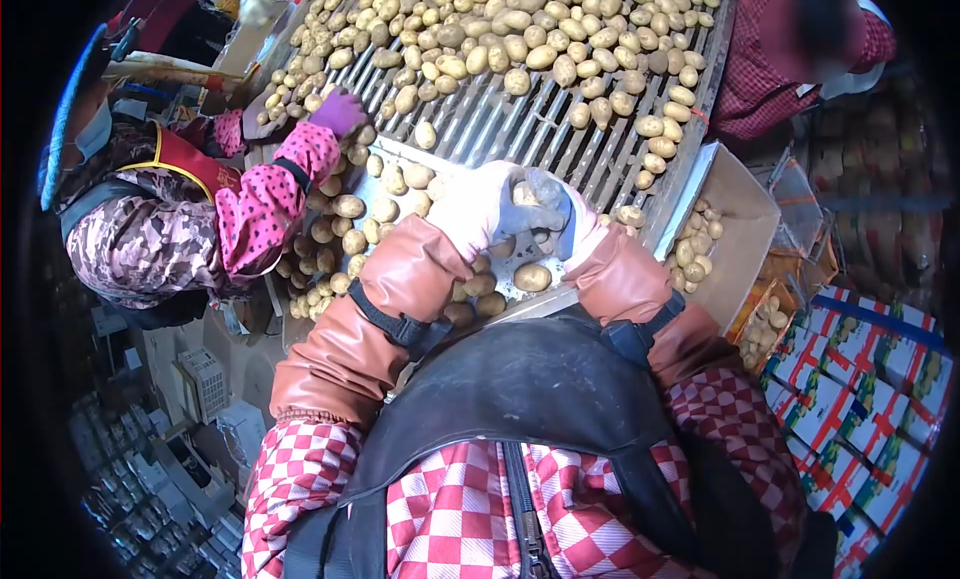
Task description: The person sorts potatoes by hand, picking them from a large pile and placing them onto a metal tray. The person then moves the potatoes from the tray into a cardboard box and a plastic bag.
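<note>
My left hand and my right hand meet at the near end of a slatted metal conveyor. Both wear white gloves with grey-blue finger parts, and their fingers curl together. A potato shows between them, apparently gripped by both hands; the gloves hide much of the contact. Just below, a single potato lies on the pale metal tray. More loose potatoes sit beside my left wrist, partly covered by my brown sleeve.
Many potatoes cover the conveyor's far part. At left, a co-worker's purple-gloved hand touches potatoes. Another person stands at far right. A cardboard box holding potatoes stands right, near stacked printed cartons.
</note>
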Demonstrator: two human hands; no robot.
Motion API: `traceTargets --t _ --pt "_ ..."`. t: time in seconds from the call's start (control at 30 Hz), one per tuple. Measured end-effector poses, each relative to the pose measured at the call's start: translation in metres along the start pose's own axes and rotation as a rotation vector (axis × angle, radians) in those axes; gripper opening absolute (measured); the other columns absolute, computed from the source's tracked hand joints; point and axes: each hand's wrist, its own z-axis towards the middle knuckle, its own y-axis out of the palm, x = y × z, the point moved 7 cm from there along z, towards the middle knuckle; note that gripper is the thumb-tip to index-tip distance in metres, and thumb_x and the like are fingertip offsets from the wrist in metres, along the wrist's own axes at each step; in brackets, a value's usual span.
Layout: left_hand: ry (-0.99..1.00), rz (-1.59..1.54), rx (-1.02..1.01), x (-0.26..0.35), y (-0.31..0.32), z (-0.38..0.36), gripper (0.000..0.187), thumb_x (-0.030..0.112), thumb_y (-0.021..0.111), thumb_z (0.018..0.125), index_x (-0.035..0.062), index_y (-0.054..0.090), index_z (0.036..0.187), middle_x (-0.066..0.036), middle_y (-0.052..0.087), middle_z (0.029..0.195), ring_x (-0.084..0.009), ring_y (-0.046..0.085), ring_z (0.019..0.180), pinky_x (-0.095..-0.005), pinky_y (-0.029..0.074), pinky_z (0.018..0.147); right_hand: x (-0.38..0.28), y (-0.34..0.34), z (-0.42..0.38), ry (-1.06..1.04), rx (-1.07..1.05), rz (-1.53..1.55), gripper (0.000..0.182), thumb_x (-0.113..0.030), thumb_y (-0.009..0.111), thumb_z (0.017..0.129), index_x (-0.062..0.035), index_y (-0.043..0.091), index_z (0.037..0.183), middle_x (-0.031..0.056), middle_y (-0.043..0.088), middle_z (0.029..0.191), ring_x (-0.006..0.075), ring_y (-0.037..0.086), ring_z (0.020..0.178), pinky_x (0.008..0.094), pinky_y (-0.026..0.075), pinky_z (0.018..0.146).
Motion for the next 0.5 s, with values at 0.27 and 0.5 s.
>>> traceTargets --t 0.27,0.5 --pt "0.360 -0.322 0.200 -0.010 0.007 0.024 0.053 0.018 0.079 0.081 -0.0003 0.062 0.127 -0.016 0.067 0.114 -0.0201 0.064 0.102 -0.0317 0.052 0.090 -0.034 -0.040 0.003 -0.053 0.158 -0.067 0.046 -0.048 0.046 0.102 -0.0059 0.062 0.112 0.0051 0.066 0.087 0.0172 0.059 0.053 0.0314 0.047 0.043" --pt "0.469 -0.191 0.231 -0.022 0.016 0.026 0.088 0.016 0.082 0.080 0.0007 0.032 0.151 -0.022 0.053 0.138 -0.0277 0.055 0.124 -0.0359 0.044 0.104 -0.032 -0.030 0.010 -0.032 0.059 -0.091 0.048 -0.042 0.058 0.097 -0.0033 0.054 0.125 0.0124 0.069 0.095 0.0236 0.068 0.079 0.0337 0.060 0.073"
